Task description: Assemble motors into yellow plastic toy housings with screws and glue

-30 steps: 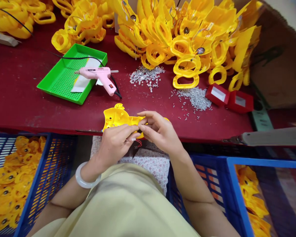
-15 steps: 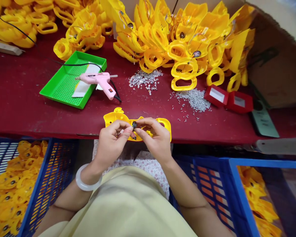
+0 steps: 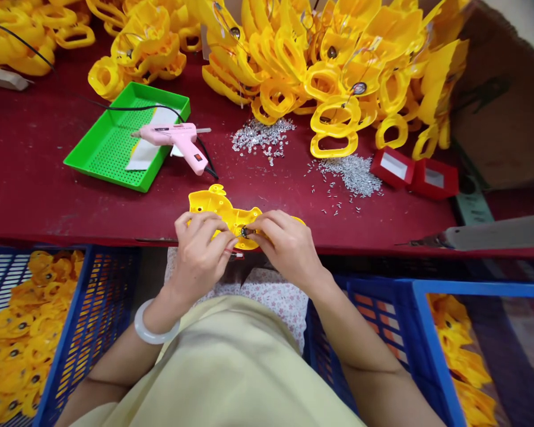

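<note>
1. Nearest, the left hand is curled over the near side of a yellow plastic half-shell. Its thumb and forefinger come close together, near a red wire with a white connector; whether they pinch it, I cannot tell.

2. The right hand pinches, as it appears, a small black component between thumb and forefinger, just above the middle of the shell.

3. The shell itself lies hollow side up at the near edge of the red-covered table – between and under both hands.

4. The step in hand, I judge, is placing this component into the shell. The next move would call for turning it to match its seat and pressing gently, while the left hand steadies the shell and the wire stays free.

5. Beyond the hands lie loose screws at right and a pink glue gun, partly over a green tray – neither is touched.

6. Farthest, many similar yellow shells are heaped.
</note>
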Demonstrator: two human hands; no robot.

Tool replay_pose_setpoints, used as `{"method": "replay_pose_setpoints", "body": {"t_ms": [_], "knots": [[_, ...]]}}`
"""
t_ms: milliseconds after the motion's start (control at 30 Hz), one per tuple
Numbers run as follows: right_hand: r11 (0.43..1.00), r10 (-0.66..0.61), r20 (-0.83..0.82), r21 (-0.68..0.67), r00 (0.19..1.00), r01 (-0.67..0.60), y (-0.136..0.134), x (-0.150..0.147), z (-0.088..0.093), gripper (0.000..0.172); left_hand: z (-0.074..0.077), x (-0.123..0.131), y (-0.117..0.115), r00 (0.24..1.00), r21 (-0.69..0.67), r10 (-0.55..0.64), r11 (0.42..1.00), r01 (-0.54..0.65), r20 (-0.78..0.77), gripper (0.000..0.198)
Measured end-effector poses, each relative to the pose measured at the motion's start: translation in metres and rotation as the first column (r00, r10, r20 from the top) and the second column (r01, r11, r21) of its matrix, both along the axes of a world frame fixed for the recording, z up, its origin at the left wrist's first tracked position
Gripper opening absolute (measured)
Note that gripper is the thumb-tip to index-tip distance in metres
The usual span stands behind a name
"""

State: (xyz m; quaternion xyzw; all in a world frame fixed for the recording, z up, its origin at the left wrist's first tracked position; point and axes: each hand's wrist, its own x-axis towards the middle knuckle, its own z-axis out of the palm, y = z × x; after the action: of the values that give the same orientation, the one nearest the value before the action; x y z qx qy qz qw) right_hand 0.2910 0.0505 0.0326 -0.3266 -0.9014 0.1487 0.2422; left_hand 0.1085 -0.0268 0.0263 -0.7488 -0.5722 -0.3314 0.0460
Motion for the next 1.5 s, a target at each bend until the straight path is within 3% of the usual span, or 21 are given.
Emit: {"method": "replay_pose_setpoints", "body": {"t_ms": [567, 1133, 1333, 1500], "knots": [[0.988, 0.019, 0.139, 0.151, 0.990, -0.040, 0.005, -0.011, -0.001, 0.024, -0.010, -0.003, 0.000, 0.998, 0.004, -0.040, 0.999, 0.040, 0.057, 0.007], [0.963, -0.026, 0.251, 0.266, 0.968, -0.043, -0.003, -0.021, -0.005, 0.014, -0.012, -0.004, -0.002, 0.984, -0.009, -0.082, 0.996, 0.084, 0.156, 0.013], [0.957, 0.035, 0.295, 0.264, 0.955, -0.117, 0.014, -0.024, -0.006, 0.020, -0.025, 0.000, 0.003, 0.983, 0.097, -0.056, 0.994, 0.039, 0.174, 0.020], [0.903, 0.045, 0.388, 0.378, 0.921, -0.204, 0.019, -0.027, -0.013, 0.024, -0.037, 0.003, 0.002, 0.983, 0.150, 0.011, 0.988, -0.040, 0.186, 0.018]]}}
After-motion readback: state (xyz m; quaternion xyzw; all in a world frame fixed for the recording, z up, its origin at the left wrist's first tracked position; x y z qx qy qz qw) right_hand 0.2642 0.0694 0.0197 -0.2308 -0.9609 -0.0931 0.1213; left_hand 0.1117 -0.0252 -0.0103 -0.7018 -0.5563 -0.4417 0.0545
